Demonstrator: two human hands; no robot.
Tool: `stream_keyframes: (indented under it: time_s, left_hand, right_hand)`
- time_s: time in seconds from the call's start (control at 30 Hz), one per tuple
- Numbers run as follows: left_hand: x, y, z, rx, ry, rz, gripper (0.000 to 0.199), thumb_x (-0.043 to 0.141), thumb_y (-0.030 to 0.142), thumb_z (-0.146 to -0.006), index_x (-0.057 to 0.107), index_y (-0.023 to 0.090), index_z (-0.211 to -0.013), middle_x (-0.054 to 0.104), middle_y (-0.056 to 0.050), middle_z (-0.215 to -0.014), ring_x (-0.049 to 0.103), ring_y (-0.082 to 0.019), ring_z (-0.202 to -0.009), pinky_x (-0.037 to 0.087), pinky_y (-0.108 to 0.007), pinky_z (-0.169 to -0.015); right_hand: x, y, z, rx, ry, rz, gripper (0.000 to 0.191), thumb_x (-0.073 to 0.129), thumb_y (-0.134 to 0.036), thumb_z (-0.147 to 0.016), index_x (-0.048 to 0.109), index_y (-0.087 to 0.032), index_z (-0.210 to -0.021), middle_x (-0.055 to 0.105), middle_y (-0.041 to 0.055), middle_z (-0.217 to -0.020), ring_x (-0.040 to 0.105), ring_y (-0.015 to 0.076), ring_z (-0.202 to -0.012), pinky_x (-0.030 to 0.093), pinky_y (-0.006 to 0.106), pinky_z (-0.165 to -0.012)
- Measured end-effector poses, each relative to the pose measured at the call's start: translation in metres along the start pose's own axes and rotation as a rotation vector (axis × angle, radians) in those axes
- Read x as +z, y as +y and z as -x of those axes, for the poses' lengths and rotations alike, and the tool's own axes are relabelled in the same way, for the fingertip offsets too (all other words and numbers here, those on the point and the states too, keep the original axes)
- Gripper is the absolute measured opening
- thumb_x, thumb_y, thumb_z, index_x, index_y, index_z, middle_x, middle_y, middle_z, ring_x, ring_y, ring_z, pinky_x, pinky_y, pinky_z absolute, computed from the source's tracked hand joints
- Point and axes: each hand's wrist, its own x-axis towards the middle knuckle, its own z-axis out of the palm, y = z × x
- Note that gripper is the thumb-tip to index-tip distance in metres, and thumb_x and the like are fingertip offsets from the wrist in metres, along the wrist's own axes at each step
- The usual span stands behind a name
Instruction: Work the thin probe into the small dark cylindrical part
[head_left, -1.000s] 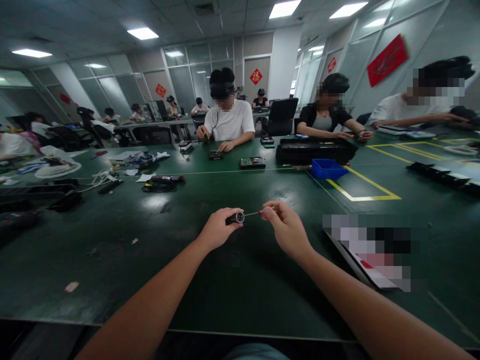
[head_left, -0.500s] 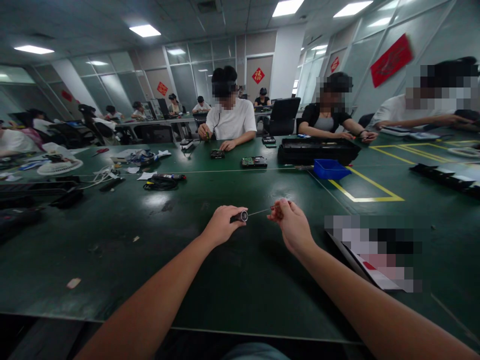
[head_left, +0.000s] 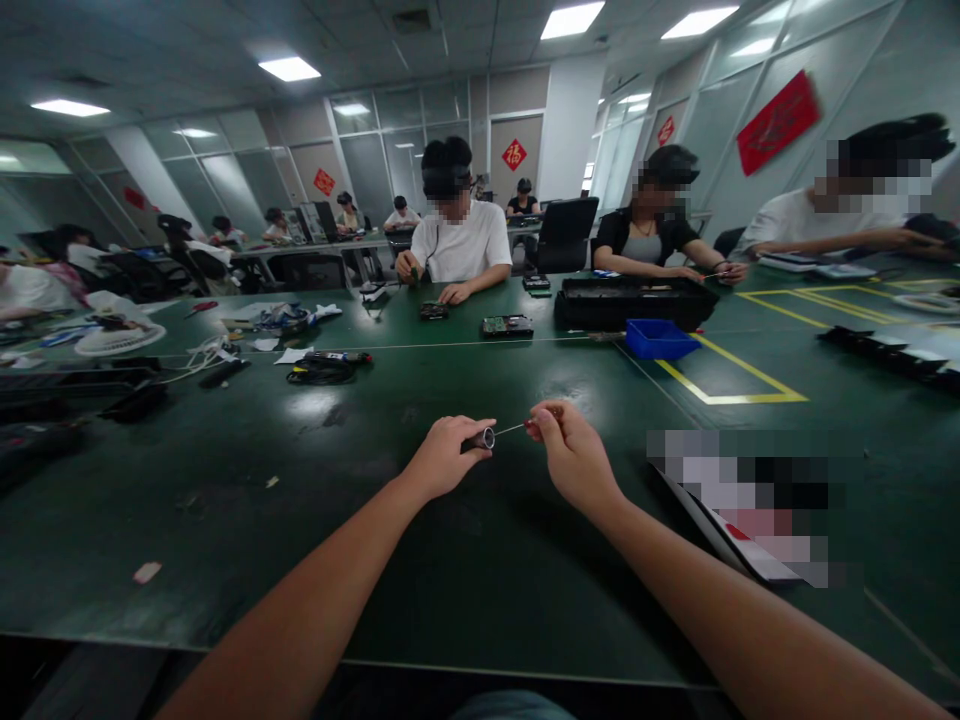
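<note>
Above the green table (head_left: 247, 540), my left hand (head_left: 442, 457) grips a dark cylinder (head_left: 486, 438) between thumb and fingers, its round, ringed end facing right. My right hand (head_left: 570, 445) is closed, thumb against fingers, on a thin metal rod (head_left: 512, 429). The rod's left tip reaches the cylinder's open end; whether it is inside cannot be made out. The part of the rod inside my right fingers is hidden.
A black tray (head_left: 634, 302) and blue bin (head_left: 660, 340) stand beyond my right hand. Black cables (head_left: 322, 368) lie at left. A pixelated flat item (head_left: 757, 520) lies beside my right forearm. People sit opposite.
My right hand has moved left, closer to the cylinder, and turned a little. Less of the rod shows between the hands. My left hand is nearly still.
</note>
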Motion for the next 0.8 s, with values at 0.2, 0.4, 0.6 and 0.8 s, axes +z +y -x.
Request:
stream_keyframes:
  time_s: [0.2, 0.4, 0.6, 0.8]
  left_hand:
    - [0.005, -0.006, 0.000, 0.018, -0.016, -0.111, 0.046, 0.066, 0.029, -0.090, 0.059, 0.030, -0.136, 0.066, -0.005, -0.115, 0.055, -0.025, -0.109, 0.039, -0.043, -0.102]
    - [0.007, -0.009, 0.000, 0.000, -0.072, -0.142, 0.045, 0.064, 0.031, -0.091, 0.059, 0.032, -0.136, 0.064, -0.006, -0.120, 0.054, -0.026, -0.114, 0.037, -0.045, -0.105]
    - [0.003, -0.011, 0.000, -0.025, -0.051, -0.108, 0.043, 0.064, 0.030, -0.091, 0.060, 0.032, -0.134, 0.065, -0.004, -0.117, 0.055, -0.026, -0.112, 0.038, -0.045, -0.103]
    - [0.000, -0.008, -0.001, -0.066, 0.051, 0.046, 0.036, 0.065, 0.022, -0.089, 0.065, 0.025, -0.125, 0.065, -0.005, -0.118, 0.059, -0.023, -0.109, 0.043, -0.039, -0.100]
  right_hand:
    - [-0.002, -0.005, 0.001, -0.080, -0.053, 0.167, 0.020, 0.044, -0.037, -0.099, 0.058, -0.022, -0.098, 0.070, 0.0049, -0.085, 0.069, 0.0222, -0.081, 0.049, 0.035, -0.073]
    - [-0.001, -0.005, 0.001, -0.062, -0.093, 0.211, 0.020, 0.042, -0.034, -0.099, 0.057, -0.022, -0.097, 0.070, 0.0049, -0.084, 0.068, 0.0219, -0.079, 0.049, 0.034, -0.070]
    - [-0.003, -0.006, 0.000, -0.053, -0.077, 0.229, 0.021, 0.042, -0.035, -0.099, 0.058, -0.022, -0.096, 0.070, 0.0058, -0.085, 0.068, 0.0223, -0.078, 0.047, 0.033, -0.067]
    - [-0.003, -0.004, -0.001, -0.050, -0.029, 0.209, 0.022, 0.043, -0.036, -0.099, 0.059, -0.021, -0.095, 0.070, 0.0054, -0.083, 0.067, 0.0218, -0.075, 0.047, 0.033, -0.067]
